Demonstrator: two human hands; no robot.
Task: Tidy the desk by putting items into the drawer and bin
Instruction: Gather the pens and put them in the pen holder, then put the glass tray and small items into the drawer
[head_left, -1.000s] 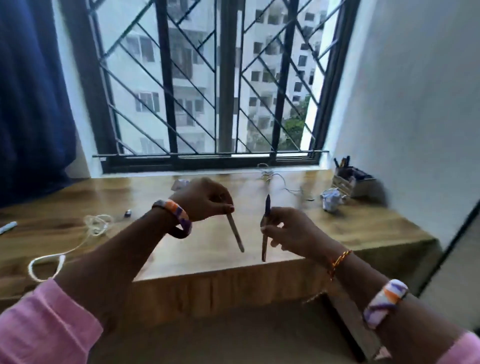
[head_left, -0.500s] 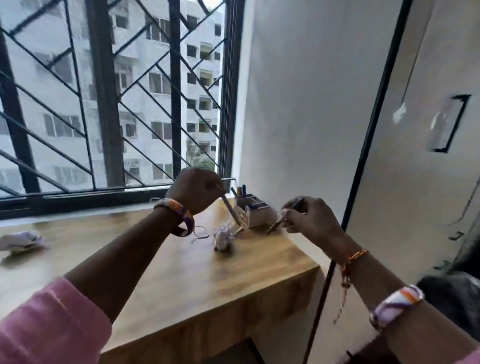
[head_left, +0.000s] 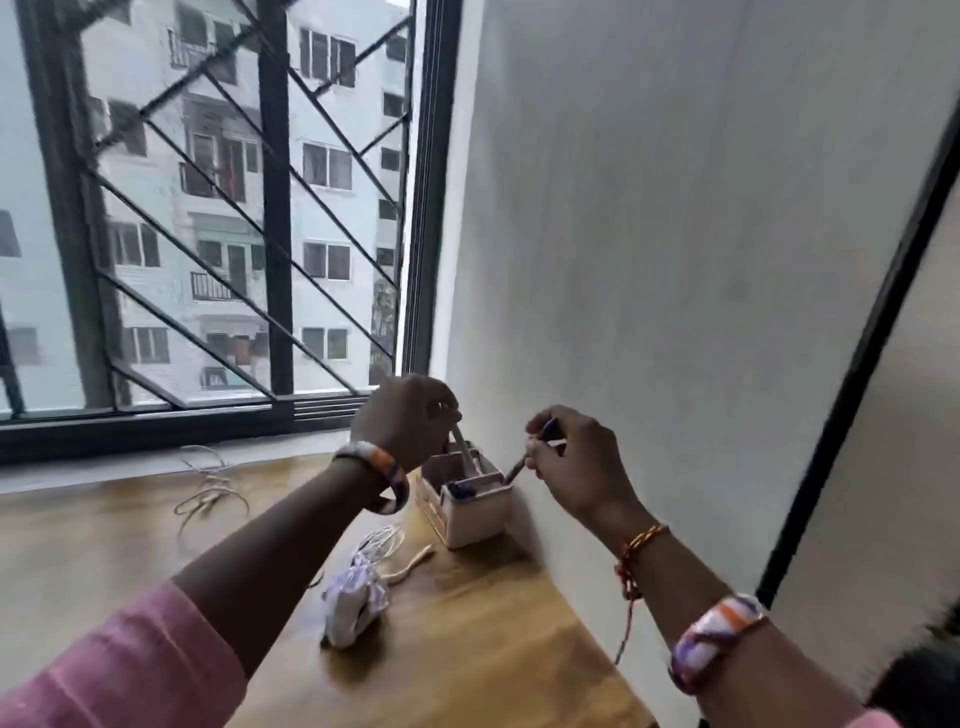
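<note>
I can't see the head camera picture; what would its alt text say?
Two hands each lower a pen into a small white desk organiser by the wall: left hand, right hand. Crumpled white paper and white cables lie on the wooden desk.

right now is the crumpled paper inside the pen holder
No, the crumpled paper lies on the desk, apart from the pen holder.

A wooden desk (head_left: 467, 649) runs under the window and ends against the white wall; on it a small pale organiser box (head_left: 470, 512) stands in the far right corner beside the wall; nearer, a crumpled white wrapper (head_left: 353, 605) lies just beside a thin white cable (head_left: 400, 556); a tangled cord (head_left: 210, 491) lies toward the window sill.
</note>
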